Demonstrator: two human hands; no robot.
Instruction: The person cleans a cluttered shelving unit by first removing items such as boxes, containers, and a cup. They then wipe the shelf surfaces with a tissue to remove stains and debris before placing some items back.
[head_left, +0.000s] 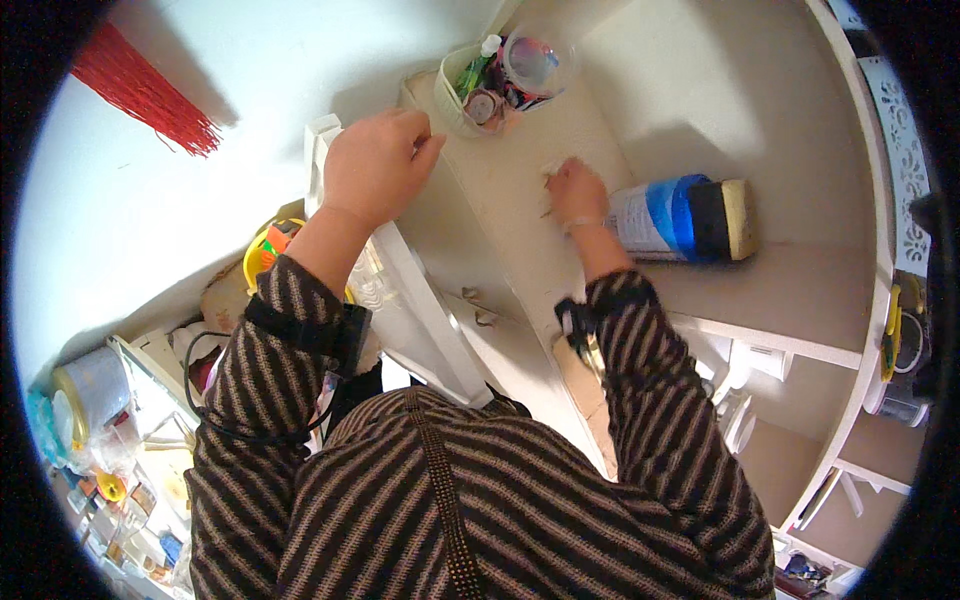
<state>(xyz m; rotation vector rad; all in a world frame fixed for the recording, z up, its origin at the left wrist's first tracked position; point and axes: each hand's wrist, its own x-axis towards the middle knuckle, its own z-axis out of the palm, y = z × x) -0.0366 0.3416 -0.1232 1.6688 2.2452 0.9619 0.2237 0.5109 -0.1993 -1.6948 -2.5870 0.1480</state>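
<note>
My left hand [378,165] is raised over the top of a white panel [420,310], its fingers curled closed with the thumb alongside; whatever may lie inside them is hidden. Lower and to the right, my right hand [578,195] is pinched closed just over the beige cabinet top [510,200]. A small pale bit shows at its fingertips, too blurred to name. Beside that hand, a large container [650,215] with a white and blue label and a dark band lies on its side. Beyond both hands stands a pale basket [455,105] holding a clear round tub [533,62] and a green bottle.
Red tassels [150,95] hang at the upper left. Near my left forearm is a yellow container [260,250] with orange things in it. A cluttered surface with a large can [95,390] lies at the lower left. White shelving [780,335] rises on the right.
</note>
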